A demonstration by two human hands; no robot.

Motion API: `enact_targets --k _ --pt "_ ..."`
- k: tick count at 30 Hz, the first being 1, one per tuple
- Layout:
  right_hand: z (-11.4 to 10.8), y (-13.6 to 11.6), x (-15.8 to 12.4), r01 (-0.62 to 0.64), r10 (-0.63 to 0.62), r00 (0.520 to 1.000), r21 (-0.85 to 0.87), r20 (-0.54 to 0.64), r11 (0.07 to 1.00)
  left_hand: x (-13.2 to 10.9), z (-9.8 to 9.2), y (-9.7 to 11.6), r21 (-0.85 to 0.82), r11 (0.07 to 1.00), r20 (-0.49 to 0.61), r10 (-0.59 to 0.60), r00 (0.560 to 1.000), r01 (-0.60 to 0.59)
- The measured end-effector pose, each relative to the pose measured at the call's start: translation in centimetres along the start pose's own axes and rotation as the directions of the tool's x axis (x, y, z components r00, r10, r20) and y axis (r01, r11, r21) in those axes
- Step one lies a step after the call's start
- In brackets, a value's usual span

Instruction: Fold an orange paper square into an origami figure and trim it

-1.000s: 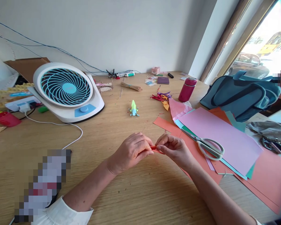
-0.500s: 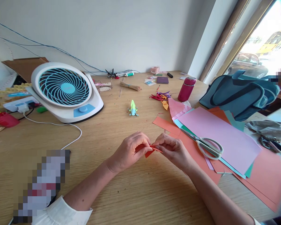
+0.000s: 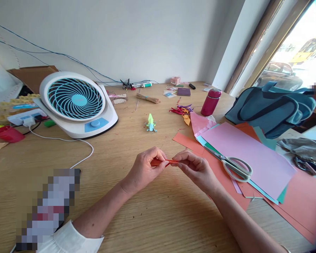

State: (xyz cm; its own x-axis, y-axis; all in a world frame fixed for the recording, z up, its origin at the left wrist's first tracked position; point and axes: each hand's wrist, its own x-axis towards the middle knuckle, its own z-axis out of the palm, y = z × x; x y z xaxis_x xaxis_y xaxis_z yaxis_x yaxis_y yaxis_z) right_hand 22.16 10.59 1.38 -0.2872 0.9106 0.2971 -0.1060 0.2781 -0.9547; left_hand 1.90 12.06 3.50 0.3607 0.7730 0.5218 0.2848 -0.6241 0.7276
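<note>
A small folded piece of orange-red paper (image 3: 163,162) is held between both hands just above the wooden table (image 3: 137,211). My left hand (image 3: 144,168) pinches its left end with thumb and fingers closed. My right hand (image 3: 193,168) pinches its right end the same way. The paper looks thin and flat, seen nearly edge-on. A pair of grey-handled scissors (image 3: 231,165) lies to the right of my right hand on a stack of coloured paper sheets (image 3: 252,158).
A white and blue desk fan (image 3: 76,103) with a white cable stands at the back left. A small green folded figure (image 3: 150,123), paper scraps (image 3: 181,110), a red flask (image 3: 210,102) and a blue bag (image 3: 274,107) sit behind. A blurred-out object (image 3: 50,207) lies near left.
The paper piece was opened out and hanging down half a second ago; it is now flattened into a thin strip between the fingertips. Both hands have risen slightly.
</note>
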Motion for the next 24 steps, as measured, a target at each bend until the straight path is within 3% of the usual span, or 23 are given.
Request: enact_targets --k 5,11,14,18,24 --pt "0.40 0.03 -0.01 0.006 -0.004 0.999 0.035 -0.035 0.999 -0.12 0.01 0.14 0.053 0.997 -0.012 0.047 0.999 -0.047" --pt "0.54 0.38 -0.07 -0.035 0.044 0.994 0.088 -0.102 0.995 -0.42 0.02 0.68 0.243 0.954 -0.013 0.182 0.983 -0.174" --pt "0.57 0.36 -0.10 0.002 0.007 0.993 0.072 -0.117 0.997 -0.46 0.13 0.89 0.297 0.928 0.005 0.236 0.972 -0.227" --pt "0.67 0.31 -0.17 0.053 -0.046 0.990 0.047 -0.134 0.997 -0.58 0.37 0.90 0.316 0.920 0.013 0.241 0.970 -0.233" --pt "0.84 0.38 -0.26 0.005 0.002 0.987 0.042 -0.164 0.999 -0.75 0.63 0.86 0.275 0.936 -0.019 0.231 0.973 -0.217"
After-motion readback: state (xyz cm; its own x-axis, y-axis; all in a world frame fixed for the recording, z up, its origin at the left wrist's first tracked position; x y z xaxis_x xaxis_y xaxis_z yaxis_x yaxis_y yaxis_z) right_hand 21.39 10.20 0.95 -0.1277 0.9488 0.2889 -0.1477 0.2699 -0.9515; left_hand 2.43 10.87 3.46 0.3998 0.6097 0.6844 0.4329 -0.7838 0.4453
